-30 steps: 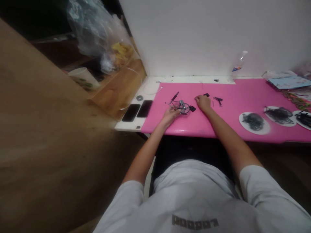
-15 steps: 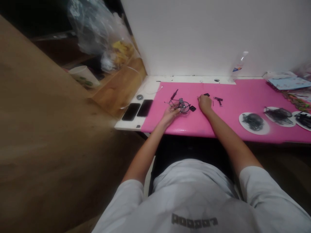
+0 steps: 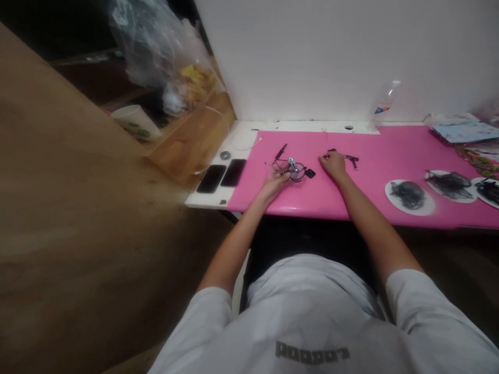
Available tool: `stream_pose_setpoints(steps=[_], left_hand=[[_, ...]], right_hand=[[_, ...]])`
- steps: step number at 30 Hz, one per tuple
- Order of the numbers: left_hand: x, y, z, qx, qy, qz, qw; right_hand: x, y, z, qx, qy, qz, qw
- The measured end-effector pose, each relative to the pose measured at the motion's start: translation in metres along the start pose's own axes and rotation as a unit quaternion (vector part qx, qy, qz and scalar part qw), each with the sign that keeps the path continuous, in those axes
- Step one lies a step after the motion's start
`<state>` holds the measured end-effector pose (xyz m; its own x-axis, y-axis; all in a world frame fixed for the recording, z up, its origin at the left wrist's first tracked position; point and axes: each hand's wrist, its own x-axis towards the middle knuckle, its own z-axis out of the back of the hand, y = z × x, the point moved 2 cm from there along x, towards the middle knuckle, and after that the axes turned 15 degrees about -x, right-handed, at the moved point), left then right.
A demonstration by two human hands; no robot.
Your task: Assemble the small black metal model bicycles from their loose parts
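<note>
A small metal model bicycle point(image 3: 290, 168) stands on the pink mat point(image 3: 370, 182). My left hand point(image 3: 275, 184) holds it from the near side, fingers pinched on its frame. My right hand point(image 3: 333, 163) rests on the mat to the right, fingers curled over small dark parts point(image 3: 351, 158); what it grips is hidden. A small black square piece point(image 3: 310, 173) lies between the hands. A dark screwdriver-like tool point(image 3: 280, 152) lies just behind the bicycle.
Two black phones point(image 3: 222, 176) lie on the white table edge at left, by a round grey ring point(image 3: 224, 155). Three white plates with dark parts point(image 3: 409, 195) sit at right. A plastic bottle point(image 3: 384, 104) leans on the wall. Bags and a cup point(image 3: 134, 122) stand far left.
My right hand has slid a little to the right and away, toward the small dark parts. My left hand has stayed on the bicycle.
</note>
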<state>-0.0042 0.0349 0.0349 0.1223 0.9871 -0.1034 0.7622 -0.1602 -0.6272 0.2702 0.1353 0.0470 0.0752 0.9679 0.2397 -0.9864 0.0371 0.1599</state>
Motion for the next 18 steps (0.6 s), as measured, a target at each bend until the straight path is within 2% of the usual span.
stream_pose_setpoints(steps=[10,18], left_hand=[[0.002,0.002,0.002,0.005,0.002,-0.002,1.0],[0.006,0.002,0.007,0.004,0.019,-0.003,1.0]], right_hand=[[0.004,0.0,-0.01,-0.059,0.025,-0.003,0.998],[0.005,0.0,-0.012,-0.052,0.008,0.011,0.999]])
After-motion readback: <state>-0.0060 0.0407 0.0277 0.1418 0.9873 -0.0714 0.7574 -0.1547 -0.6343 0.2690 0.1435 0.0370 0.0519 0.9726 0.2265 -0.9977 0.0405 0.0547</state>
